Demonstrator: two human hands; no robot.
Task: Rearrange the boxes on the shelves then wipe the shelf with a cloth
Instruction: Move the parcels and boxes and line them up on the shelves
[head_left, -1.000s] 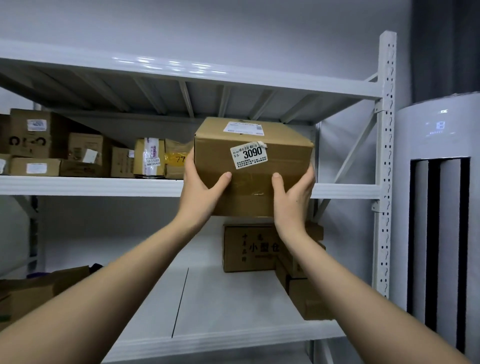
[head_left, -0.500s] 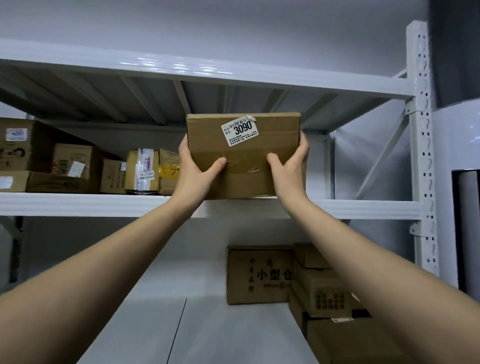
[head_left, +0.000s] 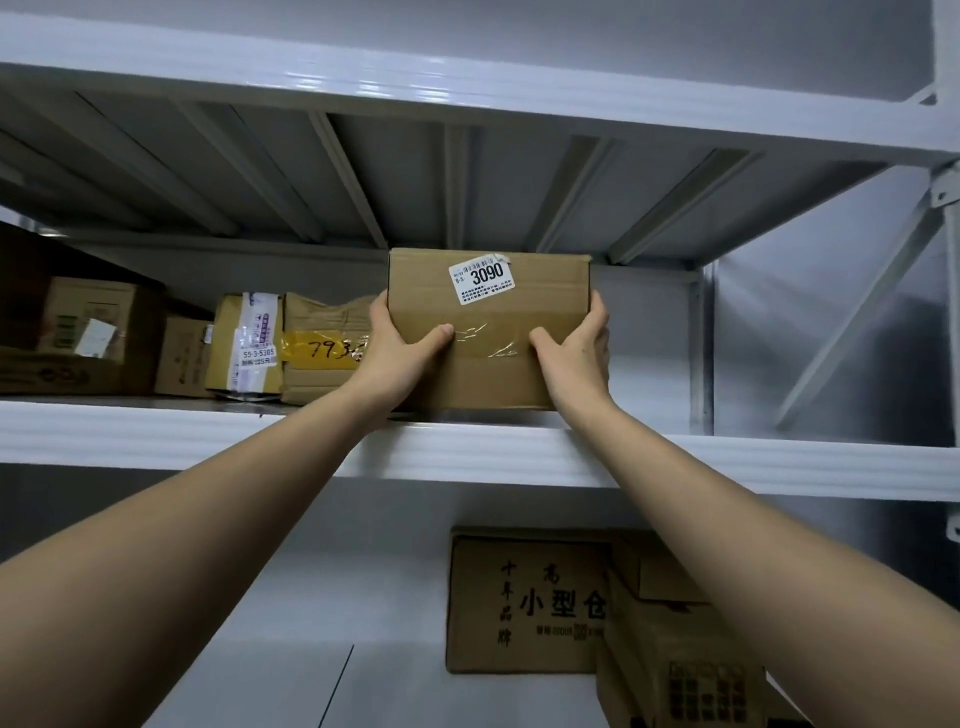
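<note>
White metal shelves (head_left: 467, 457) filled the view, with a row of parcels (head_left: 249, 348) at nine o'clock. Both hands, left hand (head_left: 397, 353) and right hand (head_left: 576, 358), clasped the box (head_left: 488, 332) labelled 3090 by its sides, its base on the middle shelf at twelve o'clock, just right of the parcels

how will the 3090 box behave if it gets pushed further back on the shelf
The 3090 box looks stiff: flat faces, square edges. It should slide rather than tip, being wider than tall. Probably light, since the left hand and right hand grip only its sides.
</note>
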